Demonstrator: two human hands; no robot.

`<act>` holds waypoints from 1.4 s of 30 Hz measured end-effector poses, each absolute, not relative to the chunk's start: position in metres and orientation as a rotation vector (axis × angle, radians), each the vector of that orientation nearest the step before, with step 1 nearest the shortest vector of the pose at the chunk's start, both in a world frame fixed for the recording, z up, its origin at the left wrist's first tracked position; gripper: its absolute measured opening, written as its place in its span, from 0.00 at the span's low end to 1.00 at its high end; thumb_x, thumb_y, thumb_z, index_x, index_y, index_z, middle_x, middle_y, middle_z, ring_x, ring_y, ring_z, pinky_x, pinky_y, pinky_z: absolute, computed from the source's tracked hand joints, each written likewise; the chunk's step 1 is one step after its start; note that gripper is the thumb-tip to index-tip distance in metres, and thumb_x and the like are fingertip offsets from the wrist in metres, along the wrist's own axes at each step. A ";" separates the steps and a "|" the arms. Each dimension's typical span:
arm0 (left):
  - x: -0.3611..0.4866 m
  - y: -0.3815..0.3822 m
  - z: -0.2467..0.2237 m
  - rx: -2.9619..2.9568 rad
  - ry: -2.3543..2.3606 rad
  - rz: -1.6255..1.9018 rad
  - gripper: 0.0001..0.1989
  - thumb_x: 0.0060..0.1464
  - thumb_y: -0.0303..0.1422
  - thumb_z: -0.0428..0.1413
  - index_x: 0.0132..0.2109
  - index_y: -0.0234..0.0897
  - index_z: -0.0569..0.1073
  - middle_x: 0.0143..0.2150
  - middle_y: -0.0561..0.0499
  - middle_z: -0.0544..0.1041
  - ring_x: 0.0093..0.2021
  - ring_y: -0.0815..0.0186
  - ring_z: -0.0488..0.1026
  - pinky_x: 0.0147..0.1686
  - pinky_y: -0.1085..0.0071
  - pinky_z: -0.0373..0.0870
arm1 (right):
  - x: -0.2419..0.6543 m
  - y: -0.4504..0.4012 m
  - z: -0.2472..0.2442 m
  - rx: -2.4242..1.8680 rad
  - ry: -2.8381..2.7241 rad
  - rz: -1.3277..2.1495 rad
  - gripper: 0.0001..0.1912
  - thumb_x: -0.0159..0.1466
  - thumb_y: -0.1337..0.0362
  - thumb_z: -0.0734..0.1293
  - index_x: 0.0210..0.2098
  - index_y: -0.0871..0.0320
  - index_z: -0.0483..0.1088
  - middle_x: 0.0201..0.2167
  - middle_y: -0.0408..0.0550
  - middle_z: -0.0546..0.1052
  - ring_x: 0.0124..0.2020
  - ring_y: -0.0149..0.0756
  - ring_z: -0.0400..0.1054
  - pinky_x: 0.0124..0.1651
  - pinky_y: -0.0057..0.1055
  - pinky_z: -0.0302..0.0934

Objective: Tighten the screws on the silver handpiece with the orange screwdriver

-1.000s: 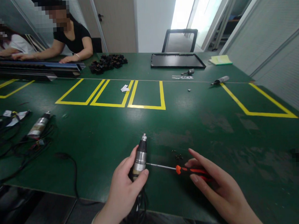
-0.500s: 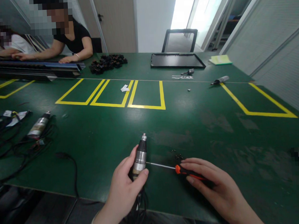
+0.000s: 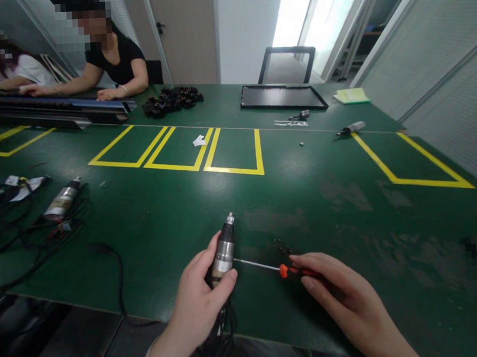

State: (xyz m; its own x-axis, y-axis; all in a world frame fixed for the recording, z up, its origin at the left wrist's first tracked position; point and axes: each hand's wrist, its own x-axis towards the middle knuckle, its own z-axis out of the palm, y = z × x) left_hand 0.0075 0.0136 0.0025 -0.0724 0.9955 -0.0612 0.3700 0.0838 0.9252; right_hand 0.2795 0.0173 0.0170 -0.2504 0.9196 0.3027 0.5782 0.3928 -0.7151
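My left hand point(image 3: 202, 289) is wrapped round a silver and black cylindrical electric screwdriver point(image 3: 225, 249), its chuck pointing away from me and its cable hanging below. My right hand point(image 3: 340, 290) grips the red and black handle of a hand screwdriver point(image 3: 284, 271). The thin shaft points left, and its tip touches the side of the cylindrical tool. Several small dark screws point(image 3: 284, 249) lie on the green table just beyond the handle.
Another cylindrical tool point(image 3: 62, 200) lies among black cables point(image 3: 26, 253) at left. Farther back are a heap of black parts point(image 3: 172, 101), a black frame panel point(image 3: 283, 97) and a grey tool point(image 3: 351, 129). Two people sit at the far left behind long dark strips point(image 3: 59, 109).
The fingers of my right hand have shifted a little on the screwdriver handle, which has turned slightly. My left hand and its tool have stayed in place.
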 end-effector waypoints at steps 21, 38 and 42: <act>0.007 0.014 0.001 1.396 1.546 1.000 0.31 0.57 0.38 0.59 0.67 0.37 0.70 0.47 0.46 0.80 0.47 0.55 0.75 0.48 0.63 0.68 | 0.277 0.020 0.019 -1.340 -1.929 0.737 0.11 0.63 0.63 0.73 0.45 0.47 0.83 0.38 0.46 0.84 0.37 0.38 0.81 0.38 0.27 0.76; 0.008 0.015 0.004 1.411 1.563 1.009 0.31 0.56 0.39 0.59 0.65 0.37 0.71 0.43 0.47 0.80 0.42 0.57 0.75 0.44 0.64 0.69 | 0.277 0.016 0.019 -1.252 -1.933 0.611 0.18 0.62 0.67 0.73 0.50 0.45 0.78 0.43 0.45 0.82 0.42 0.36 0.80 0.45 0.25 0.75; 0.007 0.015 0.003 1.410 1.564 1.013 0.30 0.56 0.39 0.60 0.65 0.37 0.72 0.44 0.47 0.80 0.43 0.57 0.75 0.45 0.64 0.69 | 0.276 0.017 0.020 -1.233 -1.926 0.612 0.13 0.59 0.68 0.74 0.43 0.47 0.79 0.41 0.45 0.81 0.40 0.37 0.80 0.43 0.26 0.75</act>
